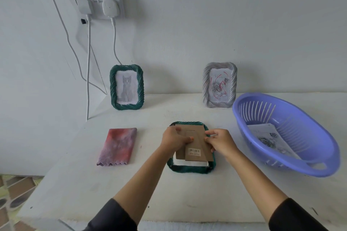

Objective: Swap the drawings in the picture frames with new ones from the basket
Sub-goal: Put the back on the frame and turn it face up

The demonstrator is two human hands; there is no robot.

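A green picture frame (191,169) lies face down on the white table in front of me. Its brown cardboard backing (197,148) with a barcode label sits slightly askew over it, and white paper (187,163) shows under the lower edge. My left hand (173,139) grips the backing's left side, thumb on top. My right hand (220,141) pinches its right edge. A green frame with a cat drawing (126,87) and a grey frame with a rose drawing (219,85) stand at the back. The purple basket (309,163) at right holds drawings (270,137).
A folded red and purple cloth (117,146) lies left of the face-down frame. A wall socket (101,3) with white cables (88,73) hangs at the back left. The table's left edge drops to a tiled floor (15,191).
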